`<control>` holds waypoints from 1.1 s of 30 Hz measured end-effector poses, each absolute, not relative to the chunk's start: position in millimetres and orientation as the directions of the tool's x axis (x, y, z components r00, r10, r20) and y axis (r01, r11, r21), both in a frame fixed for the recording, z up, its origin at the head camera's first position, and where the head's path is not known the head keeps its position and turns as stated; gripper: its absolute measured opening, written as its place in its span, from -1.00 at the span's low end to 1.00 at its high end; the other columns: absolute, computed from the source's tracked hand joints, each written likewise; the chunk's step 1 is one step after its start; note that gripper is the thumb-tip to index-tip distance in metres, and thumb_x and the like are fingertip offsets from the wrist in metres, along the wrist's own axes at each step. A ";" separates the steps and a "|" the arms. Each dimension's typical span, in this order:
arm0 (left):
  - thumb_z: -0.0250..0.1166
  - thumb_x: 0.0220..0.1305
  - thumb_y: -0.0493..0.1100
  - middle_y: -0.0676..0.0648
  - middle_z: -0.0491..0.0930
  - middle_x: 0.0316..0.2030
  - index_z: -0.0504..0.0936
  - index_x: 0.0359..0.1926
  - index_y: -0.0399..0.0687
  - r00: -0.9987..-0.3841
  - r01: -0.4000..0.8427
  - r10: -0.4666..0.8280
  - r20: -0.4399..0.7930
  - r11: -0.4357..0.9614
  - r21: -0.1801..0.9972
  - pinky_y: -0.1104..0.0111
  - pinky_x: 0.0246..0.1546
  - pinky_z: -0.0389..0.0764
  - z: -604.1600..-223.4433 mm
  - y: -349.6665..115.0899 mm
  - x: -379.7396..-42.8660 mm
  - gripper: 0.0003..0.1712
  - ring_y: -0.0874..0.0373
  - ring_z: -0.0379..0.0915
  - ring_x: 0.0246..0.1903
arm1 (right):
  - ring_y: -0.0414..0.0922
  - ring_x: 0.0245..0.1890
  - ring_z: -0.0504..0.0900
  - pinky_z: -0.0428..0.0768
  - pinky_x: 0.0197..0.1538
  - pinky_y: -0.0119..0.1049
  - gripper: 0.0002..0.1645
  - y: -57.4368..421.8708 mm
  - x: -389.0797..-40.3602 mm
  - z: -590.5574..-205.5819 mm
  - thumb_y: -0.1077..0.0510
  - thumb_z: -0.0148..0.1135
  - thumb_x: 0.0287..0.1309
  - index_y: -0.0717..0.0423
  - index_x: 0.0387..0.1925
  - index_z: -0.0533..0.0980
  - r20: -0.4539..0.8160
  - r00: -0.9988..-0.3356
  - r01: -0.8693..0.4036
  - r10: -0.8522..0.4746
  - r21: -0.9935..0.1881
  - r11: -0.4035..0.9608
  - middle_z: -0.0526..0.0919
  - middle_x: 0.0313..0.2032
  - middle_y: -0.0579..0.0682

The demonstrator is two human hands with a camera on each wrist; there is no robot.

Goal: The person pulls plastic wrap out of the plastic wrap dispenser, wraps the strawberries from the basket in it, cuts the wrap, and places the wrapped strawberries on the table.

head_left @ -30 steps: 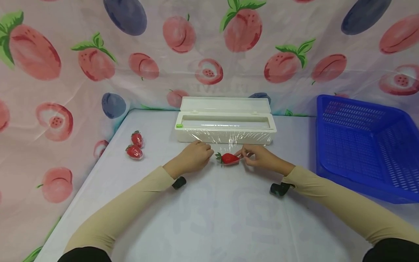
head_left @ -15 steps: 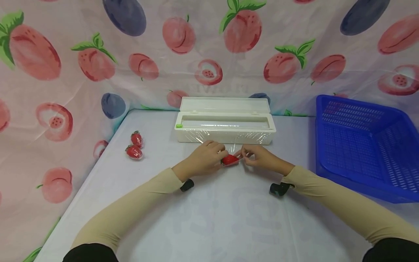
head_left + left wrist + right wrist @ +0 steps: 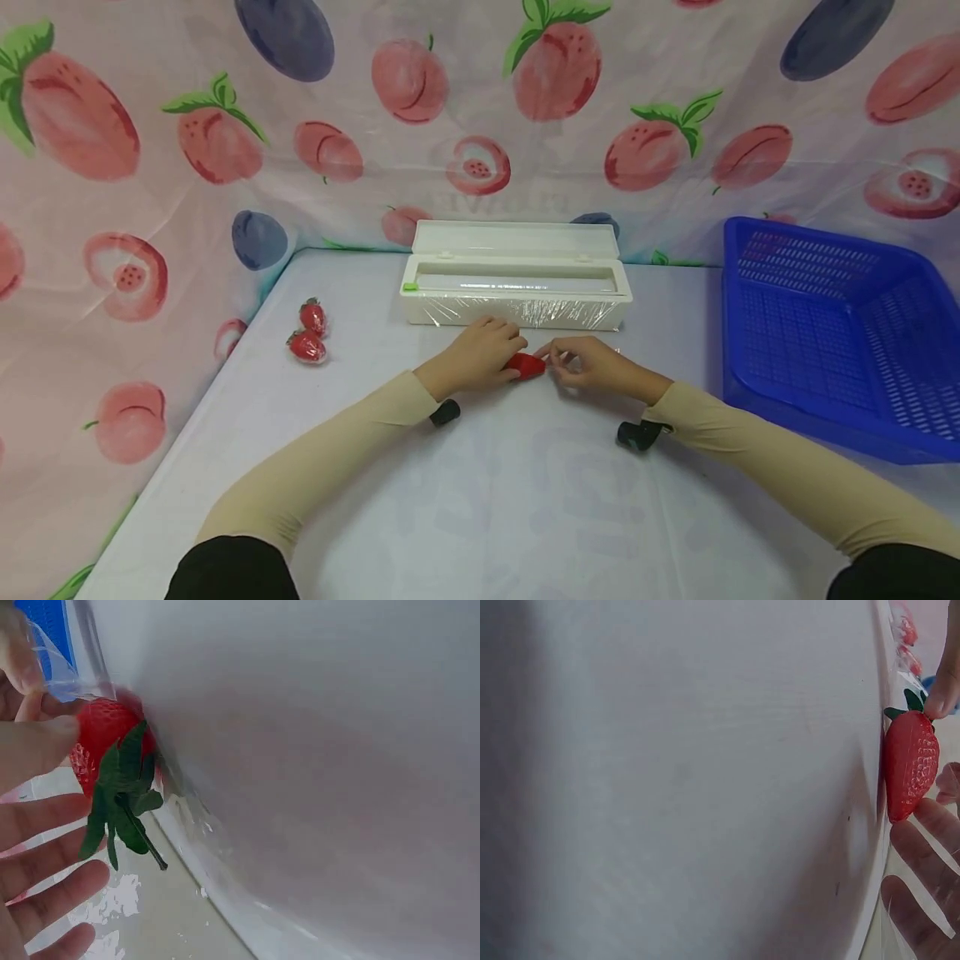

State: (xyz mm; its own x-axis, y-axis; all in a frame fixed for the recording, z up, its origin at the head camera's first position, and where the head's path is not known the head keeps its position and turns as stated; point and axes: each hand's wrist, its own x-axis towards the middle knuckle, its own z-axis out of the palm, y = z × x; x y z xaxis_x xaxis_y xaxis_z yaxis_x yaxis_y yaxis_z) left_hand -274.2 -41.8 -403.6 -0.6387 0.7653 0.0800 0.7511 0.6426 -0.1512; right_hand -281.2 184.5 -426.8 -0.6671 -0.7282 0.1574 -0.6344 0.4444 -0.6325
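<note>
A red strawberry (image 3: 530, 365) with green leaves lies before the white cling film box (image 3: 517, 312). From the leaf side, my left hand (image 3: 480, 354) holds it between thumb and fingers, covering the leaves in the head view. The left wrist view shows my left thumb (image 3: 41, 750) against the red flesh, other fingers spread past the leaves (image 3: 124, 795). At the fruit's pointed end, my right hand (image 3: 592, 364) pinches clear cling film (image 3: 56, 664). Its fingers (image 3: 922, 859) come right up to the tip in the right wrist view.
Two film-wrapped strawberries (image 3: 307, 347) lie at the table's left. The film box has its lid (image 3: 517, 240) raised, with a roll (image 3: 517, 283) inside. A blue plastic basket (image 3: 825, 437) stands at the right. A fruit-print cloth (image 3: 555, 167) hangs behind the table.
My left hand has moved right from beside the strawberry to take hold of its leaf end. My right hand has stayed almost in place at the tip.
</note>
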 end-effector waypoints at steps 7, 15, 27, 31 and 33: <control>0.30 0.11 0.19 0.00 0.59 -0.19 0.60 -0.10 -0.03 -0.631 0.771 0.776 -0.004 0.626 -0.121 0.22 0.09 0.38 -402.3 -35.6 -279.0 -0.52 0.10 0.45 -0.10 | -0.19 -0.27 0.55 0.60 -0.13 -0.32 -0.74 184.0 -280.3 -427.3 0.41 0.14 -0.03 0.23 -0.22 0.54 0.146 -0.654 -0.665 -0.742 -0.580 0.471 0.65 -0.26 0.01; 0.28 0.14 0.07 0.00 0.60 -0.14 0.53 -0.03 -0.05 -0.658 0.753 0.751 -0.060 0.657 -0.036 0.23 0.05 0.40 -403.2 -36.9 -280.4 -0.56 0.13 0.47 -0.07 | -0.07 -0.11 0.59 0.53 -0.18 -0.33 -0.83 185.2 -277.9 -427.6 0.43 0.16 -0.10 0.13 -0.44 0.49 0.118 -0.647 -0.654 -0.754 -0.594 0.468 0.63 -0.04 0.12; 0.31 0.10 -0.04 -0.02 0.62 -0.11 0.49 -0.06 -0.05 -0.661 0.749 0.749 0.041 0.662 -0.019 0.19 0.19 0.31 -398.5 -39.8 -280.1 -0.61 0.08 0.48 -0.04 | -0.01 -0.03 0.62 0.57 -0.10 -0.26 -0.78 185.1 -278.3 -428.9 0.42 0.15 -0.08 0.05 -0.60 0.41 0.106 -0.651 -0.659 -0.752 -0.571 0.490 0.59 0.04 0.17; 0.33 0.11 -0.04 -0.03 0.61 -0.11 0.48 -0.06 -0.05 -0.650 0.756 0.759 0.048 0.651 -0.059 0.18 0.19 0.32 -400.4 -40.8 -281.2 -0.61 0.07 0.47 -0.03 | -0.02 -0.03 0.62 0.57 -0.11 -0.27 -0.79 185.3 -279.0 -429.8 0.40 0.15 -0.07 0.05 -0.59 0.42 0.104 -0.652 -0.657 -0.751 -0.571 0.491 0.59 0.04 0.16; 0.34 0.11 -0.03 -0.03 0.61 -0.11 0.47 -0.06 -0.05 -0.643 0.762 0.765 0.038 0.644 -0.074 0.18 0.18 0.32 -402.3 -41.2 -281.5 -0.59 0.06 0.47 -0.02 | -0.05 -0.07 0.60 0.56 -0.14 -0.32 -0.79 185.6 -279.5 -430.5 0.40 0.16 -0.09 0.04 -0.58 0.43 0.107 -0.650 -0.657 -0.753 -0.578 0.484 0.59 0.04 0.15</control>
State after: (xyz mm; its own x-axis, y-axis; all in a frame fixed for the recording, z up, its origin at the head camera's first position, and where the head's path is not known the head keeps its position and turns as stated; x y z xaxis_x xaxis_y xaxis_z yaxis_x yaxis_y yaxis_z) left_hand -281.5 -41.2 -402.3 -0.6429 0.7650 0.0385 0.7617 0.6438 -0.0737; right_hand -279.5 185.6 -430.5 -0.6497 -0.7526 0.1075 -0.6567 0.4844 -0.5781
